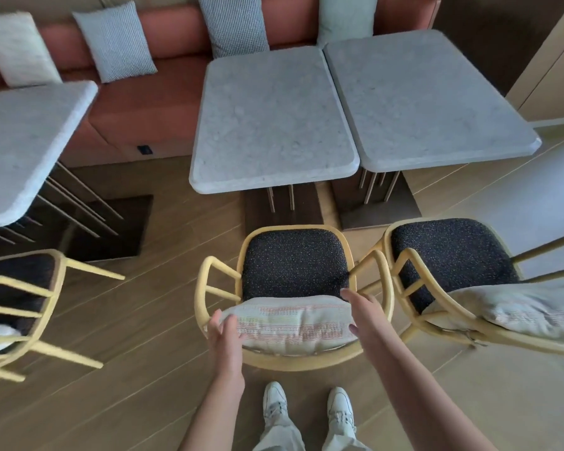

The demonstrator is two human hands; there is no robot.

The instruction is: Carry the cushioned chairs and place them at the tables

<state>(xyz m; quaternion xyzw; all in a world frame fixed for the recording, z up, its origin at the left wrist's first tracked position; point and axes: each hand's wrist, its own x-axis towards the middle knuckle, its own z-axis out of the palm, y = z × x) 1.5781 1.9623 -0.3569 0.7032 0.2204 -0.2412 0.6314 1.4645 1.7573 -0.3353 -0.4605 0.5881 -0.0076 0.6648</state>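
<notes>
A yellow-framed chair (293,265) with a dark speckled seat stands right in front of me, facing the middle marble table (274,125). A pale striped back cushion (293,323) leans in it. My left hand (225,333) touches the cushion's left end with relaxed fingers. My right hand (362,307) reaches over the cushion's right end, fingers straight, by the chair's right armrest. A second matching chair (453,255) stands at the right, before the right table (430,99). A third chair (20,288) sits at the left.
A third marble table (23,144) is at the left. An orange bench sofa (150,102) with several pillows runs behind the tables. Dark table bases (378,206) rest on the wooden floor. My white shoes (306,408) stand just behind the middle chair.
</notes>
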